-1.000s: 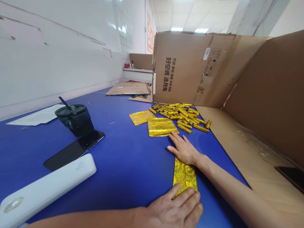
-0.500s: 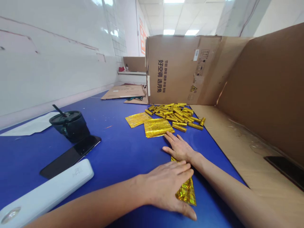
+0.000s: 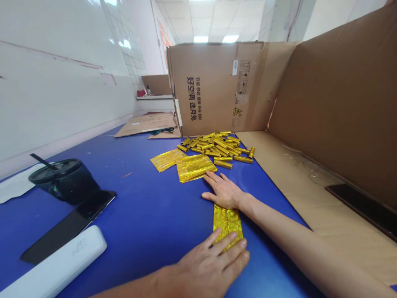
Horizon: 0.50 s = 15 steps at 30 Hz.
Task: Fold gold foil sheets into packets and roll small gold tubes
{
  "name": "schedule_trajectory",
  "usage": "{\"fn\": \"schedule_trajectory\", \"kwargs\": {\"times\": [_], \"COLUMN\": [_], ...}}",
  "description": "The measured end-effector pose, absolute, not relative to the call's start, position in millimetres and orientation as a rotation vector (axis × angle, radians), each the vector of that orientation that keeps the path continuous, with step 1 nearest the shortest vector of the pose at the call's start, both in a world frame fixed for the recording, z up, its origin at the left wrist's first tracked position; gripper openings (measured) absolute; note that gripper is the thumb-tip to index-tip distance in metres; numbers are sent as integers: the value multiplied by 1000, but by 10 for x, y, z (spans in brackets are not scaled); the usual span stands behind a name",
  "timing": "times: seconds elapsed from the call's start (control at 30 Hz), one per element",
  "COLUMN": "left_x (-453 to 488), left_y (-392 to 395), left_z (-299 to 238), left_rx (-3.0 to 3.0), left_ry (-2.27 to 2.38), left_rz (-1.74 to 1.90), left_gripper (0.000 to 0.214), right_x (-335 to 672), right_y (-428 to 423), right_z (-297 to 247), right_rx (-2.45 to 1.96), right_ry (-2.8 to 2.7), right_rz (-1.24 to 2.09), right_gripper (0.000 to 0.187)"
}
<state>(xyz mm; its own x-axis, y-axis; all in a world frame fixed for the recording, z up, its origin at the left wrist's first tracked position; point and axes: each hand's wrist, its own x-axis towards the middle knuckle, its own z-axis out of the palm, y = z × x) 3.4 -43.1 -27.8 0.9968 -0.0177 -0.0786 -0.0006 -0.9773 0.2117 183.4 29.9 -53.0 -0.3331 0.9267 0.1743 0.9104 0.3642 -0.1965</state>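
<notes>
One gold foil sheet [image 3: 227,220] lies flat on blue tabletop [image 3: 149,223]; right hand [image 3: 223,193] palm-down over its far end, fingers spread; left hand [image 3: 214,263] over near end, fingers slightly apart. Cardboard carton [image 3: 215,62] behind reads 好空调 选月兔, plus yellow warning triangle [image 3: 237,112]; white label [image 3: 235,68] illegible.

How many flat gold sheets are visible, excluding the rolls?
3 distinguishable: one sheet under the left hand and right hand, a second sheet just beyond, a third sheet farther left. More may be hidden underneath.
</notes>
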Motion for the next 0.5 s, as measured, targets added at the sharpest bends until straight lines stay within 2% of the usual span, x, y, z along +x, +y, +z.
{"fn": "schedule_trajectory", "kwargs": {"times": [0.2,0.5], "left_x": [51,256], "left_y": [-469,-533], "left_z": [-540,-789], "left_rx": [3111,3167], "left_ry": [-57,153], "left_rz": [83,236], "left_gripper": [43,46], "right_x": [1831,1768], "right_y": [307,449], "right_z": [-514,-447], "right_rx": [-1602,-1509], "right_ry": [-2395,-2443], "right_rz": [48,-56], "right_gripper": [73,74]}}
